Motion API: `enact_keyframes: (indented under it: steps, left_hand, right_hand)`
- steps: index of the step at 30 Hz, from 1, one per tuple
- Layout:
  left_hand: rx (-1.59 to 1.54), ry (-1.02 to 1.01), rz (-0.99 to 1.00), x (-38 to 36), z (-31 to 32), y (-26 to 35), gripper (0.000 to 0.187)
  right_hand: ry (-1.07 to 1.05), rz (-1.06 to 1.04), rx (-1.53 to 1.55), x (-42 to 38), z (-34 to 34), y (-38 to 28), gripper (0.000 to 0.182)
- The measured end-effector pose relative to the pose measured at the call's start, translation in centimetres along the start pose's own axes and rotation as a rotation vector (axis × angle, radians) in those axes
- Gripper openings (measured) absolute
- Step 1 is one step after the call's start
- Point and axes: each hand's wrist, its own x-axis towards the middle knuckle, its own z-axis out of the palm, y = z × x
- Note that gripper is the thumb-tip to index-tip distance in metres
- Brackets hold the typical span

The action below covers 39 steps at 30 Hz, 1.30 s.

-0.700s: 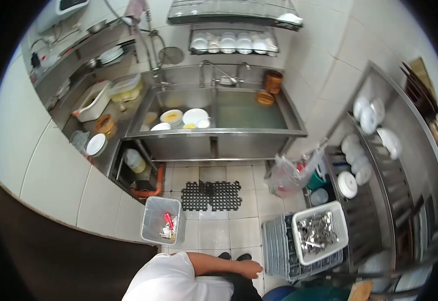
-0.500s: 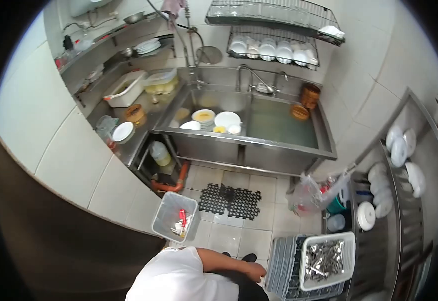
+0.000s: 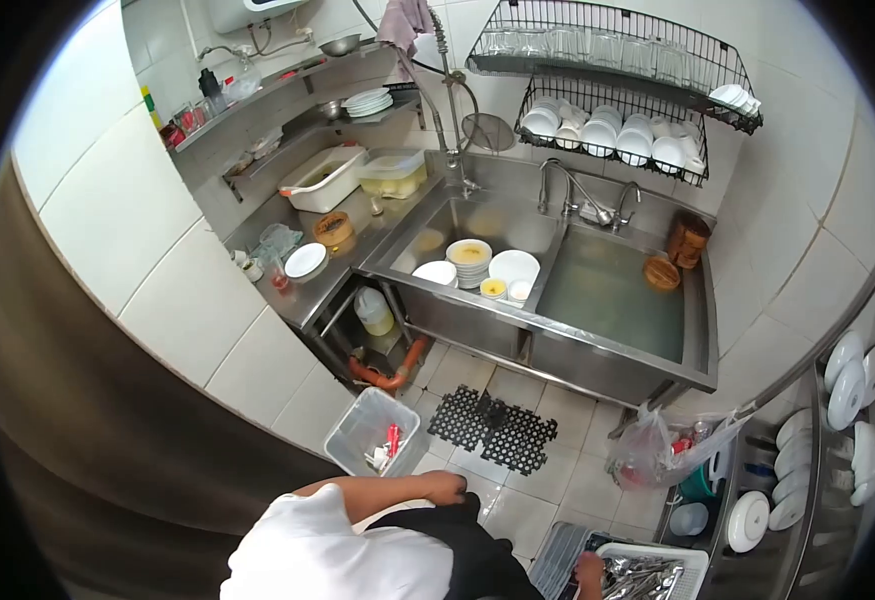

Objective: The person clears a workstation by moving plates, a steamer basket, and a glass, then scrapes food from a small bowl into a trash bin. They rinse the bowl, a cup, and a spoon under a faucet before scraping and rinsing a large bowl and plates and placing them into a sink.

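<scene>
My left hand (image 3: 444, 488) is in front of my dark trousers, its fingers curled in, with nothing visible in it. The clear plastic bin (image 3: 349, 440), with a red item and white scraps inside, stands on the floor nearby. At the bottom right, my right hand (image 3: 589, 572) is at the left rim of a white plastic basket (image 3: 695, 570). Its fingers look bent, and what they hold is hidden. Metal cutlery (image 3: 642, 580) fills the basket, which sits on grey racks (image 3: 557, 555).
A double sink (image 3: 612, 365) holds stacked dishes on the left and cloudy water on the right. Plates (image 3: 748, 521) stand on the right-hand metal shelving. A plastic bag (image 3: 647, 462) hangs there. Black mats (image 3: 517, 442) lie on the tiled floor.
My left hand has moved away from the grey racks, back toward my body. My right hand has come into view at the basket. The view has shifted, so the room sits lower and further right.
</scene>
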Motion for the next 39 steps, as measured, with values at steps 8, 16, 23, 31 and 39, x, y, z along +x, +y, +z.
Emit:
enact_keyframes:
  steps: [8,16,23,31,39]
  left_hand:
    - [-0.277,0.172,-0.287,-6.0,-0.8,-7.0,0.041]
    - [-0.434,0.869,-0.485,-6.4,-9.5,-15.6,0.037]
    - [0.036,1.735,-0.534,-19.9,-29.0,-15.6,0.032]
    - [0.867,1.870,-1.024,-29.1,-37.1,-16.4,0.038]
    - [1.288,1.666,-1.536,-29.2,-42.4,-20.8,0.038]
  right_hand:
    - [-0.214,-0.053,0.232,9.4,1.8,-22.8,0.026]
    - [-0.693,-0.145,0.131,12.4,2.6,-43.9,0.032]
    - [-0.653,-0.553,0.034,19.3,3.5,-65.5,0.028]
    - [-1.159,-0.456,0.439,23.2,17.0,-94.3,0.025]
    - [-1.121,-0.211,0.425,26.3,36.8,-113.1,0.026]
